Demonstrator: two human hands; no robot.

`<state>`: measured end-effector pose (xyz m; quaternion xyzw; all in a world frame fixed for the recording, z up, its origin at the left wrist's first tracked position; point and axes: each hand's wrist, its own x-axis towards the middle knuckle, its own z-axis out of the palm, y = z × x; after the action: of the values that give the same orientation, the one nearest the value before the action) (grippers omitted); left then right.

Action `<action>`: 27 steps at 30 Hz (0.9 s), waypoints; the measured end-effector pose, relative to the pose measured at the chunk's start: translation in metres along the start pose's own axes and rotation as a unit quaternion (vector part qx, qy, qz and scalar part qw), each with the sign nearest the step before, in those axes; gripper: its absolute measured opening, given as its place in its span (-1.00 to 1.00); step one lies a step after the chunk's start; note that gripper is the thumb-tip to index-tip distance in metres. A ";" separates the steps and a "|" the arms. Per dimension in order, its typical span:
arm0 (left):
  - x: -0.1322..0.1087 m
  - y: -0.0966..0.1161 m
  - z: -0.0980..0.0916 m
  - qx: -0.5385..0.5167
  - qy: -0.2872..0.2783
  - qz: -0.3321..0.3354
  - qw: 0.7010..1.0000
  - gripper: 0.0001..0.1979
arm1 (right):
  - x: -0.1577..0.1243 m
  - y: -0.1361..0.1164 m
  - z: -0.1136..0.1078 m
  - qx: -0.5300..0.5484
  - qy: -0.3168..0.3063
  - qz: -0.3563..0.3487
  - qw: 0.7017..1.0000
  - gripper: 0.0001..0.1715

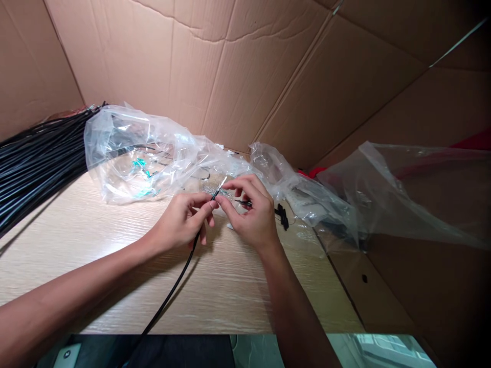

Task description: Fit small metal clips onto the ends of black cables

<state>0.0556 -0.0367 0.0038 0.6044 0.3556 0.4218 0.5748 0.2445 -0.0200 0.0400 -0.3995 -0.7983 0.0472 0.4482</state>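
Note:
My left hand (180, 220) pinches a thin black cable (171, 291) near its end, and the cable trails down across the table toward me. A bright metal tip (220, 185) sticks up from the cable end, just beyond my left fingertips. My right hand (249, 209) is curled close beside it, its fingers nearly meeting the tip. Between its fingers sits a thin dark piece (242, 203), partly hidden, so I cannot tell exactly what it is. A few small black connectors (283, 216) lie on the table just right of my right hand.
A thick bundle of black cables (38, 158) lies at the left, its end near a crumpled clear plastic bag (153, 163) holding teal bits (139, 163). The wood-grain table (115, 260) ends at a front edge. Cardboard walls (230, 66) stand behind; plastic sheeting (406, 194) hangs right.

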 end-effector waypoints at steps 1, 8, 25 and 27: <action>0.000 0.000 0.000 -0.011 -0.008 -0.006 1.000 -0.65 | 0.000 0.002 0.000 0.008 -0.001 0.007 1.000 -0.83; 0.002 0.001 0.000 -0.025 -0.045 0.006 0.999 -0.65 | -0.004 0.010 0.010 0.028 0.023 0.027 0.999 -0.89; 0.006 0.007 -0.002 -0.091 -0.085 0.005 0.992 -0.60 | -0.004 0.011 0.011 -0.011 0.101 -0.009 0.995 -0.92; 0.004 0.006 -0.002 -0.004 -0.030 0.035 0.999 -0.64 | -0.005 0.010 0.013 -0.030 0.083 -0.019 0.996 -0.91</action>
<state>0.0553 -0.0332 0.0103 0.6265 0.3154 0.4246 0.5725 0.2417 -0.0131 0.0246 -0.3998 -0.7668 -0.0187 0.5019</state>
